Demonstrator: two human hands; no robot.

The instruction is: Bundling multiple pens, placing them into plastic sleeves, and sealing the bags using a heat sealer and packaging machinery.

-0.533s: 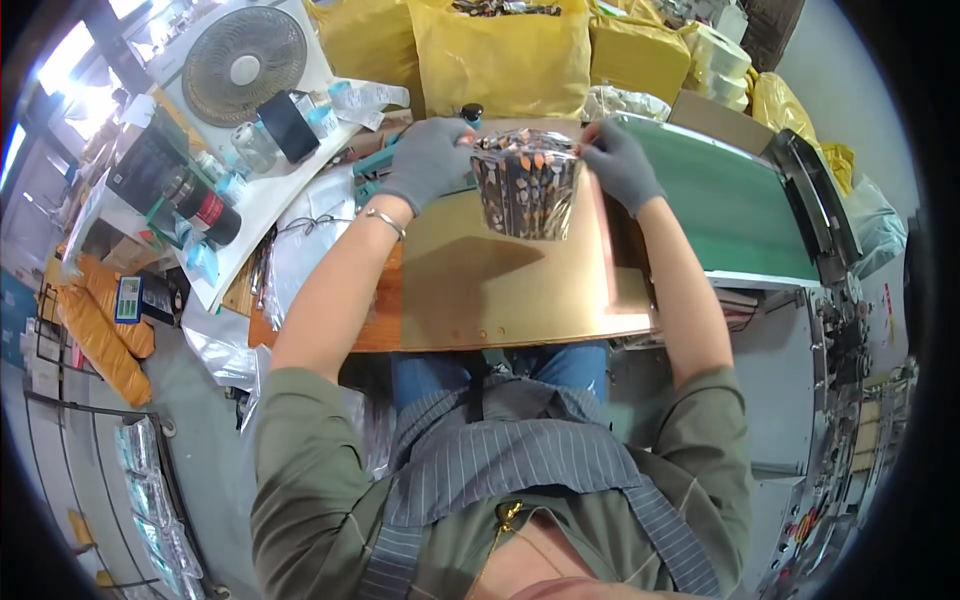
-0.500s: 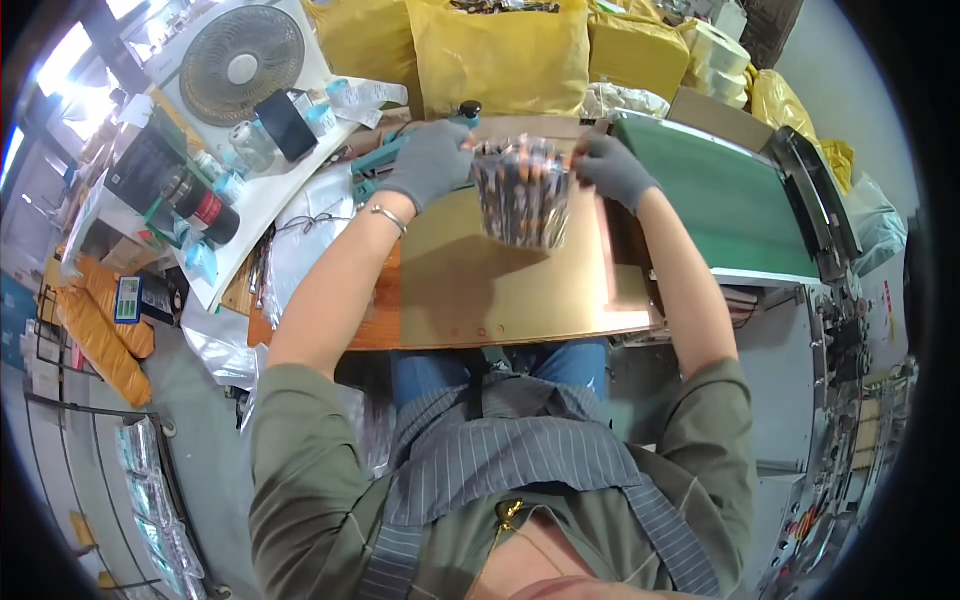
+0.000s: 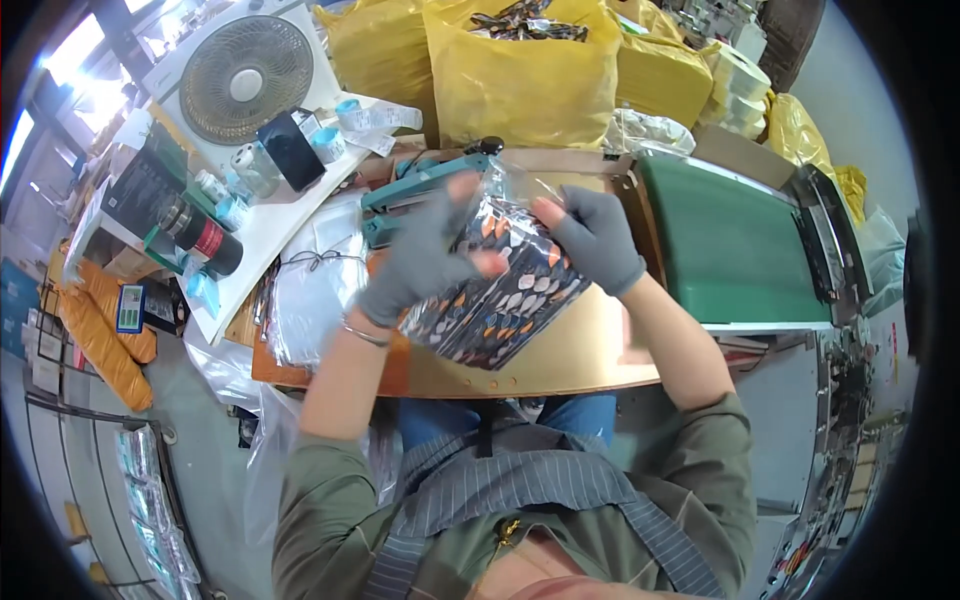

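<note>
two gloved hands on a leaf-patterned package

the patterned package (image 3: pixel 515 305), dark with orange and pale leaf shapes, sits tilted between the hands, above the gold sheet (image 3: pixel 590 350) on the counter (image 3: pixel 402 376). clear film (image 3: pixel 496 182) stands up at its top end. the right hand (image 3: pixel 600 238), in a grey glove with bare fingertips, is clamped on the upper right edge, thumb on the near face. the left hand (image 3: pixel 425 252) is spread across the left side; it is blurred, so i cannot tell whether it grips or only touches.

behind the left hand lies a teal tool (image 3: pixel 425 188) with a black knob. flat clear bags (image 3: pixel 318 310) are piled to the left, a green surface (image 3: pixel 735 245) lies to the right, and a yellow bag (image 3: pixel 525 90) with similar patterned pieces (image 3: pixel 530 22) stands at the back.
</note>
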